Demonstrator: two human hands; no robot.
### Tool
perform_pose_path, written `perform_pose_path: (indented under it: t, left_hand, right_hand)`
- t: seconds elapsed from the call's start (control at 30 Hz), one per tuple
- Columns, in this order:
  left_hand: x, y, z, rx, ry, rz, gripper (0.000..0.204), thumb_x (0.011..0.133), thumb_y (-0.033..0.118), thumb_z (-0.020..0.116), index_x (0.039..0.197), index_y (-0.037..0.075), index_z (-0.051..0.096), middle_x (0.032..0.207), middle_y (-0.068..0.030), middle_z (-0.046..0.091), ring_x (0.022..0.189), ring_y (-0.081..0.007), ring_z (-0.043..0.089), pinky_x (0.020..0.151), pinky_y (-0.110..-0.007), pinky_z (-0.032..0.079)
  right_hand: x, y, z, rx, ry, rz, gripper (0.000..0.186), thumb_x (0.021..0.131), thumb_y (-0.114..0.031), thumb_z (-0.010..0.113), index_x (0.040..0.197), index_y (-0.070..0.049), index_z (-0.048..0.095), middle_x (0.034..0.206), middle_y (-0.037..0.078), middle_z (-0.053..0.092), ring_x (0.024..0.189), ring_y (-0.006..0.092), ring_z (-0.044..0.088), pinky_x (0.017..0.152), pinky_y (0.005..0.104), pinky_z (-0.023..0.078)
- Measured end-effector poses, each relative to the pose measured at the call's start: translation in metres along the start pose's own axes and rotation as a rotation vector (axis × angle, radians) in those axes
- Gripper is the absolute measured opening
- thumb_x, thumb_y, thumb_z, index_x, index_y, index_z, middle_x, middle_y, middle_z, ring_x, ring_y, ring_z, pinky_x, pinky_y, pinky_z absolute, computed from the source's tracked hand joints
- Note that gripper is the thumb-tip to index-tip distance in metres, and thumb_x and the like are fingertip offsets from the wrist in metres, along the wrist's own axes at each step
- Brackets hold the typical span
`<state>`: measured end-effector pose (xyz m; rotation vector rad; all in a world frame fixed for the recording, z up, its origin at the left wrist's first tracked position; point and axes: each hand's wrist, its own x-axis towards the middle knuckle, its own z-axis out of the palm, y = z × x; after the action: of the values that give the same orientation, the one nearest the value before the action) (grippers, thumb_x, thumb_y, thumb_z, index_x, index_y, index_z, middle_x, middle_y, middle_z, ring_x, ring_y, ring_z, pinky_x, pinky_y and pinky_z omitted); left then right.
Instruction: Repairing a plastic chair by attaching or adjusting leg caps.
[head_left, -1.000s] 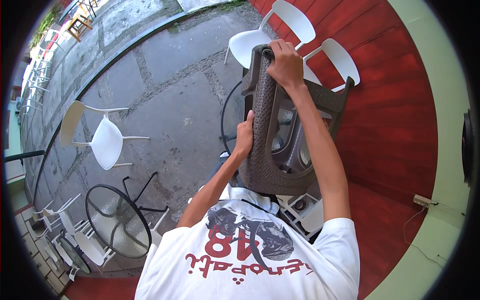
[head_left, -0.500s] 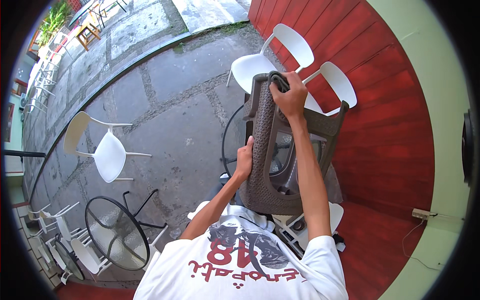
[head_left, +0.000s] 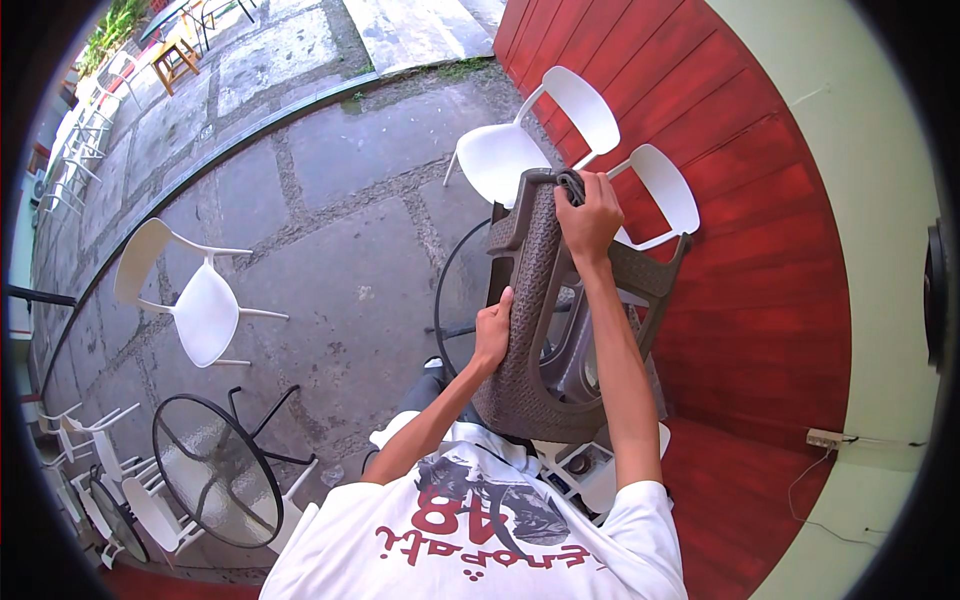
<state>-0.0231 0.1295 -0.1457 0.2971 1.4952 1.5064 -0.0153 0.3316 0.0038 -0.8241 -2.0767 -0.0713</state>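
Note:
I hold a brown-grey woven-pattern plastic chair tipped over in front of my body, above a round glass-topped table that it partly hides. My left hand grips the chair's long side at mid-height, thumb upward. At the far end, my right hand is closed on a bunched dark grey cloth against the chair's edge. Beyond the chair stand two white chairs.
A lone white chair stands at the left. Another round glass table and several white chairs are at lower left. A red panelled surface is at the right beside a pale wall with a socket and cable.
The chair and both hands have moved lower in the view, toward my body. The right hand stays at the chair's far end with the cloth, and the left still grips the side.

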Motion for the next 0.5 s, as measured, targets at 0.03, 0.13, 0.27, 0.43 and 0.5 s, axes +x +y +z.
perform_pose_path:
  t: [0.03, 0.13, 0.27, 0.43, 0.5]
  left_hand:
    - [0.001, 0.000, 0.000, -0.004, 0.001, 0.002, 0.068, 0.105, 0.057, 0.051, 0.072, -0.001, 0.063, 0.070, 0.0029, 0.057, 0.066, -0.0073, 0.046, 0.062, -0.029, 0.040]
    - [-0.001, -0.003, 0.001, -0.040, 0.001, 0.016, 0.068, 0.105, 0.058, 0.051, 0.072, -0.001, 0.063, 0.069, 0.0032, 0.056, 0.066, -0.0072, 0.046, 0.061, -0.030, 0.040]
    - [-0.003, -0.005, 0.008, -0.019, 0.015, 0.032, 0.071, 0.105, 0.059, 0.050, 0.070, -0.003, 0.057, 0.066, 0.0013, 0.052, 0.065, -0.0091, 0.043, 0.061, -0.033, 0.039]
    - [-0.005, 0.003, 0.006, -0.020, 0.030, 0.041, 0.074, 0.105, 0.059, 0.050, 0.068, -0.004, 0.052, 0.064, 0.0000, 0.049, 0.066, -0.0105, 0.042, 0.061, -0.035, 0.039]
    - [0.001, -0.001, -0.002, -0.057, 0.015, 0.012, 0.069, 0.105, 0.058, 0.050, 0.074, -0.002, 0.065, 0.070, 0.0023, 0.058, 0.066, -0.0079, 0.046, 0.063, -0.030, 0.040]
  right_hand:
    - [0.001, 0.000, 0.000, 0.069, 0.070, 0.075, 0.026, 0.081, -0.011, 0.077, 0.104, -0.006, 0.069, 0.094, 0.011, 0.067, 0.084, 0.0339, 0.069, 0.072, 0.0429, 0.057]
    - [0.004, 0.007, -0.004, 0.057, 0.081, 0.163, 0.027, 0.082, -0.011, 0.077, 0.108, -0.006, 0.069, 0.096, 0.012, 0.067, 0.085, 0.0341, 0.069, 0.072, 0.0429, 0.057]
    - [0.002, 0.009, -0.006, -0.041, -0.140, -0.144, 0.032, 0.079, -0.016, 0.080, 0.110, -0.012, 0.072, 0.092, 0.006, 0.066, 0.087, 0.0270, 0.066, 0.077, 0.0401, 0.050]
    - [-0.003, 0.006, 0.006, -0.127, -0.134, -0.122, 0.030, 0.077, -0.026, 0.082, 0.099, -0.010, 0.072, 0.093, 0.005, 0.069, 0.094, 0.0241, 0.064, 0.087, 0.0458, 0.043]
    - [0.001, 0.000, 0.013, -0.124, -0.061, 0.046, 0.027, 0.076, -0.025, 0.081, 0.095, -0.009, 0.069, 0.091, 0.006, 0.069, 0.092, 0.0255, 0.065, 0.088, 0.0464, 0.043]
